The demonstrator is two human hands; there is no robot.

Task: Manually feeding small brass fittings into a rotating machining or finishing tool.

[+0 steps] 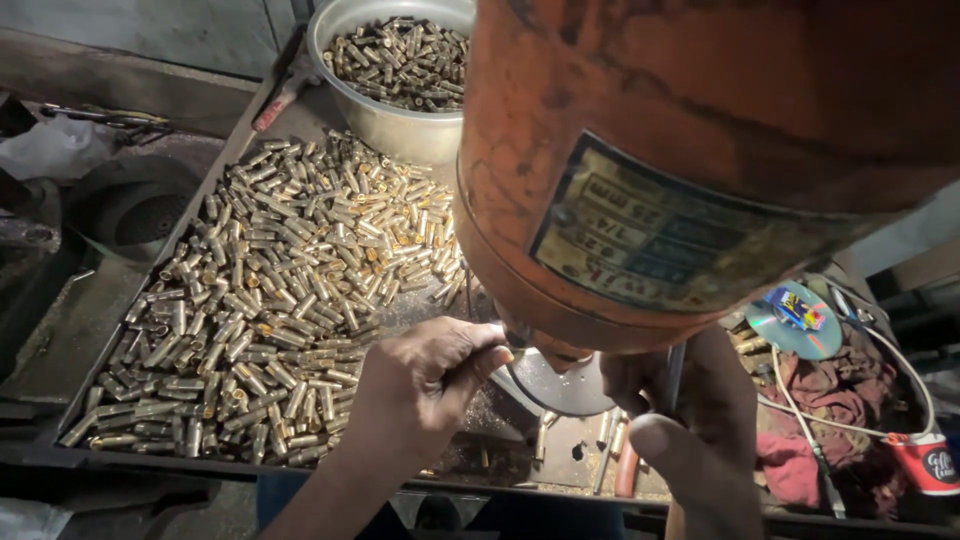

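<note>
My left hand was curled shut, its fingertips pinched on something too small to make out, right at the edge of the round grey metal plate under the orange machine housing that filled the upper right of my view. My right hand sat just beside that plate, partly hidden by the housing; its fingers looked wrapped around a thin upright metal lever, though I could not tell how firmly. To my left, the dark metal tray held a wide heap of small brass tubes, lying every way, and a metal bowl at the far end held more. Such pieces, I judged, were light, stiff and smooth enough to slip or roll, best taken across the middle between thumb and forefinger. A disc, red rags and a red paper cup lay at my right.
</note>
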